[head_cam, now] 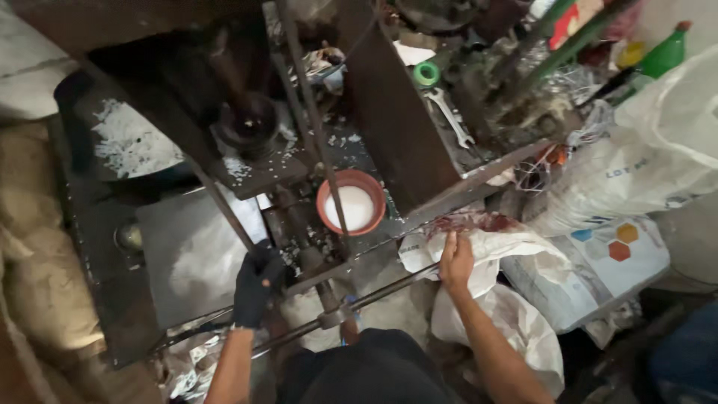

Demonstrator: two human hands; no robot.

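Overhead, a dim, cluttered workshop shown line by line, each place told from the orange bowl.
Surface: dark metal press bench [187,262], greasy and dusted with white powder, left of and below the orange bowl [351,202].
Bowl: round, orange plastic, holding white powder, on the bench between dark steel uprights.
Room: white woven sacks [643,164] piled right of the bowl; a wrench [451,117] and a green bottle [664,52] above and right of it.
Left hand [254,288]: in a black glove, below-left of the bowl, fingers curled shut around a thin metal rod [224,206].
Right hand [456,262]: bare, below-right of the bowl, fingers together and nearly straight, resting on the crumpled mouth of a white sack [486,247] stained red.
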